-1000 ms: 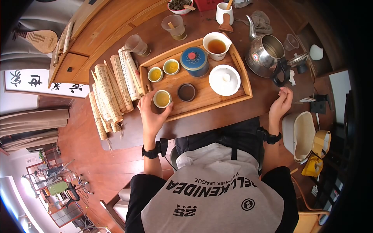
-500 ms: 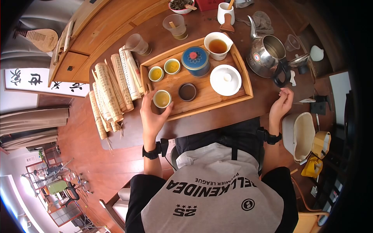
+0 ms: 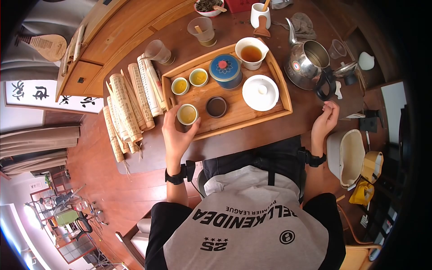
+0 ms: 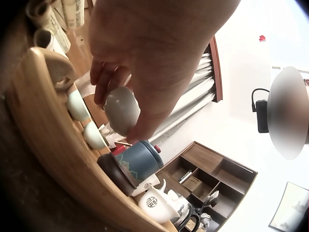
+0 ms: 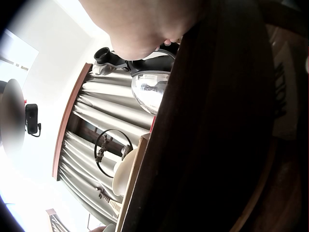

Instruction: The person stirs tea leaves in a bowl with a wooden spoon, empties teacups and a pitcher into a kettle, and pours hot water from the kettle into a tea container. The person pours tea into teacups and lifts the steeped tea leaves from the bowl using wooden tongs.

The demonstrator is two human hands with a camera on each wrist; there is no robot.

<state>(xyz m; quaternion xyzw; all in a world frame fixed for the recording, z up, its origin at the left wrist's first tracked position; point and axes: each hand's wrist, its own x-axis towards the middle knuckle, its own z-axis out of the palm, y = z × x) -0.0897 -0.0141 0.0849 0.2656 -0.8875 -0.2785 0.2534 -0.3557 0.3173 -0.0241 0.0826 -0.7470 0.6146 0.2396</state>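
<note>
Spill risk: left hand (image 3: 176,135) pinches full teacup (image 3: 187,114) at tray (image 3: 243,118) edge; we tilt, tea slops. Right hand (image 3: 325,120) loosely curled, holds nothing

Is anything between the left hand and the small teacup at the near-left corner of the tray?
No. The left hand already grips the teacup, with fingers curled round its side. It sits on the wooden tray, apart from the dark saucer beside it.
</note>
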